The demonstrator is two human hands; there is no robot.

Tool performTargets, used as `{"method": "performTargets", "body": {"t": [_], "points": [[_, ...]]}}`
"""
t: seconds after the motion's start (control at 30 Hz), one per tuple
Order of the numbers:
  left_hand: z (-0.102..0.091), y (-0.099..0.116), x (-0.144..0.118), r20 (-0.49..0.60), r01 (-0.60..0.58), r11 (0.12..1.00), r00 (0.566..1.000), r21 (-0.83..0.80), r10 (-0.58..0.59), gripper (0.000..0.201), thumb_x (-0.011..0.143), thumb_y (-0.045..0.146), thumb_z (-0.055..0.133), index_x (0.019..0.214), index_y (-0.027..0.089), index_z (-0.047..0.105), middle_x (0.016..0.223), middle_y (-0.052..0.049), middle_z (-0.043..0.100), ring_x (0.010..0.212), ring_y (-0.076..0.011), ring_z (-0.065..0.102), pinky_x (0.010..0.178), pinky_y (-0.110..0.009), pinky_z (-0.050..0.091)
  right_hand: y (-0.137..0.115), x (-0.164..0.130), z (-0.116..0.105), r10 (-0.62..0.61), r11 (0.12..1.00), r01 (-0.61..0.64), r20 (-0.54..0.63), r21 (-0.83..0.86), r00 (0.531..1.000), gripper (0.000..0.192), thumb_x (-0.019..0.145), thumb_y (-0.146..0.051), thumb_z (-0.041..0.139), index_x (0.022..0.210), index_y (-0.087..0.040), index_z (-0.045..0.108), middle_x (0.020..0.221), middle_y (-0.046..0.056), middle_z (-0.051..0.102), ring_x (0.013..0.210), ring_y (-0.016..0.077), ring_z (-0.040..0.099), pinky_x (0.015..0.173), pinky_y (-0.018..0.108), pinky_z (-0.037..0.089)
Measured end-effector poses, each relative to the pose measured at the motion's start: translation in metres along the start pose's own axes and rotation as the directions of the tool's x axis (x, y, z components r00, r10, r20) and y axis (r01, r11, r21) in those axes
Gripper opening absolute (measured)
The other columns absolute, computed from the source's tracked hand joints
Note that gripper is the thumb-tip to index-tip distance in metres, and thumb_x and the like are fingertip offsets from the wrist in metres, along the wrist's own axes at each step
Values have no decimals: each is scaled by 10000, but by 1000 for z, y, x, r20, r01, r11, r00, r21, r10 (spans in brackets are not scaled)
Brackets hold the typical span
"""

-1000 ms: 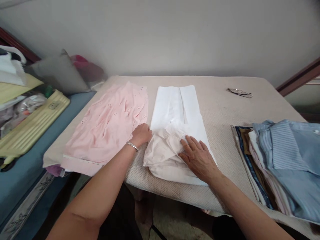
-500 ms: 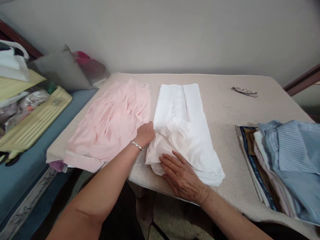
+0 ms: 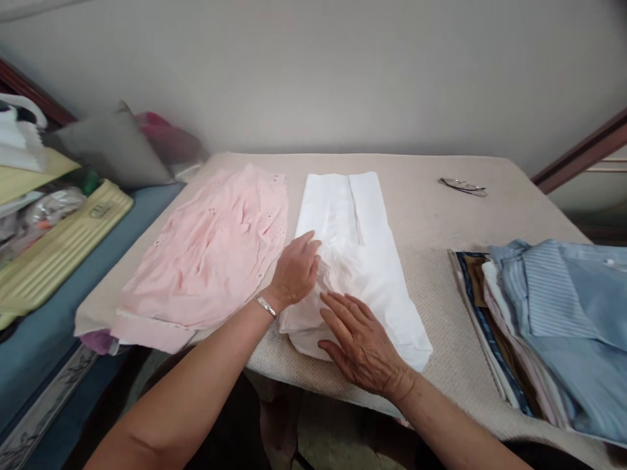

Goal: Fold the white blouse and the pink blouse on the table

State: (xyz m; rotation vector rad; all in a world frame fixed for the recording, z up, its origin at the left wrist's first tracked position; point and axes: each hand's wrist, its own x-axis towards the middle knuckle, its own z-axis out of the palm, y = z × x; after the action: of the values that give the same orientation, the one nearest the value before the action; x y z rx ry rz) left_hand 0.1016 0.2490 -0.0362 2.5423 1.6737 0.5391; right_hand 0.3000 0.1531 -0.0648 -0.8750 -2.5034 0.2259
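White folded trousers (image 3: 353, 261) now carry both flat, open palms: left hand (image 3: 295, 271) has slid onto their bunched middle, right hand (image 3: 360, 346) pressing just nearer.

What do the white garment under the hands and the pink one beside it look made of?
White garment: seemingly thin woven cotton, matte, crumpling softly by the left hand and right hand. Pink garment: light, creased, likely eyelet cotton, given its small embroidered holes.

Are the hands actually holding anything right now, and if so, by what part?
Nothing is gripped. Both the left hand and the right hand lie flat, palms down, on the rumpled near end of the white garment.
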Motion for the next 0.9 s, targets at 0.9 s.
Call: {"method": "performTargets", "body": {"t": [0.9], "points": [[36,-13,-5,75,-95,995,992,-28,97,450,1024,396,427,1418,189,493,1551,-154,434,1419,-272,424,1131,-445,384,59,-9,-2,501,843,-431,175,-323,848,660,1014,-536,419,1570,-186,354,1657,137,236,1522,328,211,1176,575,280]]}}
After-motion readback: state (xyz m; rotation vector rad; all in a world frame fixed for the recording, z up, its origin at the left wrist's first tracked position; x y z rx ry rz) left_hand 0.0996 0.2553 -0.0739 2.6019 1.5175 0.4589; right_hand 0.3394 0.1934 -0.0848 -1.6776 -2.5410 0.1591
